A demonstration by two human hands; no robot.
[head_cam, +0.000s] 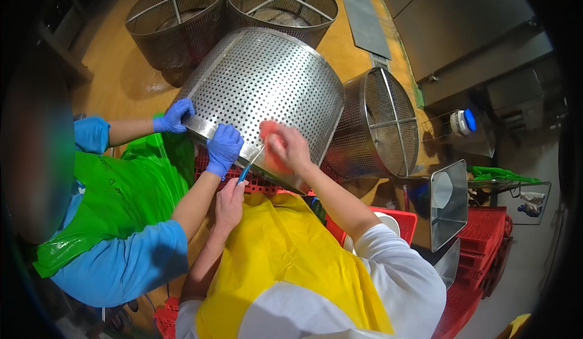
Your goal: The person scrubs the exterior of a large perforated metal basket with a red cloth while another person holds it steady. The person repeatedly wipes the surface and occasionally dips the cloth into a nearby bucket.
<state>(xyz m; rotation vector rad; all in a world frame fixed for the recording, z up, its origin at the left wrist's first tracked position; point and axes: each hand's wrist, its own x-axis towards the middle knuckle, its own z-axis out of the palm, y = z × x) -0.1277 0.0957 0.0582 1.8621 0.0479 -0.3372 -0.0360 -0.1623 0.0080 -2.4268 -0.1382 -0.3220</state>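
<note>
A large perforated stainless-steel drum (273, 79) lies on its side before me, over a red plastic crate (268, 188). My left hand (230, 202) grips the blue handle of a thin metal-shanked tool (245, 173), its tip at the drum's near edge; I cannot tell the tool's exact kind. My right hand (289, 148) holds a red-orange scrubbing pad (268, 129) against the perforated wall; hand and pad are motion-blurred. Left of my hands, a co-worker's two gloved hands (224, 150) rest on the drum's near rim.
Two perforated baskets with cross bars (182, 38) (282, 18) stand behind the drum; another basket (391, 120) lies at its right. The co-worker in a green apron (118, 188) is close on my left. Red crates (478, 229) and a metal bin (448, 202) stand at right.
</note>
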